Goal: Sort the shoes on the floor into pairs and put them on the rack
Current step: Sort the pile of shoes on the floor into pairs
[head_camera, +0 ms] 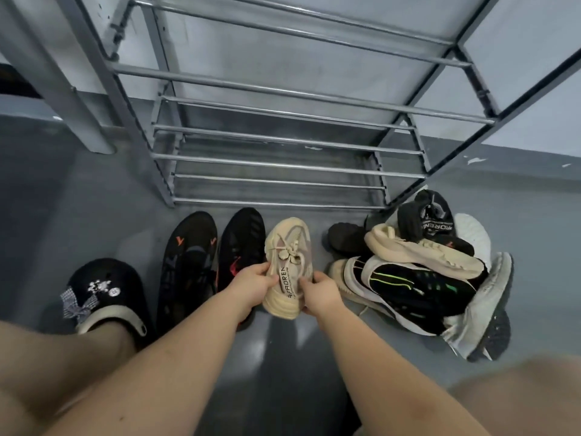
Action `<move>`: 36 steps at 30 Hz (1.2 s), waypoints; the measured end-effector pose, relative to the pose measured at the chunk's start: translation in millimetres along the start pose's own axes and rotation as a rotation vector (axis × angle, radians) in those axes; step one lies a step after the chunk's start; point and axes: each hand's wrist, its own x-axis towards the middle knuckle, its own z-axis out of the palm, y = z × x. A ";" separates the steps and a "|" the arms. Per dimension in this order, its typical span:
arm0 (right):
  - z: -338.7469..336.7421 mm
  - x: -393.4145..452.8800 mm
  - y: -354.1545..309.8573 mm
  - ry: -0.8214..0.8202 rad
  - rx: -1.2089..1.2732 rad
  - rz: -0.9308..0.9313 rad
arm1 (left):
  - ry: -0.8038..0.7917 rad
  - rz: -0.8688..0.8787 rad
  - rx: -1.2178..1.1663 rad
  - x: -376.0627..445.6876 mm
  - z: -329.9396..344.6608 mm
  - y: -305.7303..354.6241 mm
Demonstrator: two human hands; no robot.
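Fingers (262, 272) of the left hand (251, 286) curl around the left side of a beige sneaker (287, 262), thumb laid on its upper, while the right hand (319, 292) pinches the shoe's right side near the heel, so both hands are closed on it together. That sneaker sits upright on the grey floor (276, 347), toe aimed away from the person toward the rack, with a printed strap running down its heel. Nearer the camera on the left, the person's own foot wears a black clog (100, 291) decorated with a bow and small charms. Just left of the held shoe, two black sneakers (213, 256) with orange marks lie side by side, toes forward. To the right, a loose pile of shoes (424, 272) is heaped together: a second beige sneaker (421, 250) lies on its side across a black-and-white sneaker (408, 287) with green stripes, and other black and white shoes are tangled around them. Beyond all the shoes stands the grey metal shoe rack (283, 166), its tiers of bars bare.
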 end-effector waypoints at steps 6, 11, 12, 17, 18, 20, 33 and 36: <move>-7.5 15.2 -2.1 0.062 -0.250 -0.158 | -0.030 -0.009 0.114 14.4 9.2 1.9; -7.7 19.7 3.4 0.005 -0.330 -0.100 | -0.027 -0.057 0.313 15.3 17.1 -1.6; -7.2 17.4 2.6 -0.031 -0.326 -0.083 | -0.020 -0.062 0.359 14.4 17.6 -2.5; -12.3 -0.7 -6.9 -0.089 -0.434 -0.186 | 0.054 0.018 0.503 14.8 24.7 -1.6; -16.1 -4.7 -7.0 -0.077 -0.515 -0.229 | 0.071 0.038 0.542 12.1 28.3 1.5; -27.4 -12.5 -5.5 -0.056 -0.737 -0.312 | 0.082 0.097 0.640 2.5 38.5 8.5; -174.2 -36.3 -49.4 0.279 -1.183 -0.447 | -0.024 0.611 1.192 -40.5 122.8 72.7; -216.8 -42.7 -64.7 0.342 -1.232 -0.437 | -0.025 0.684 1.271 -38.3 140.2 92.7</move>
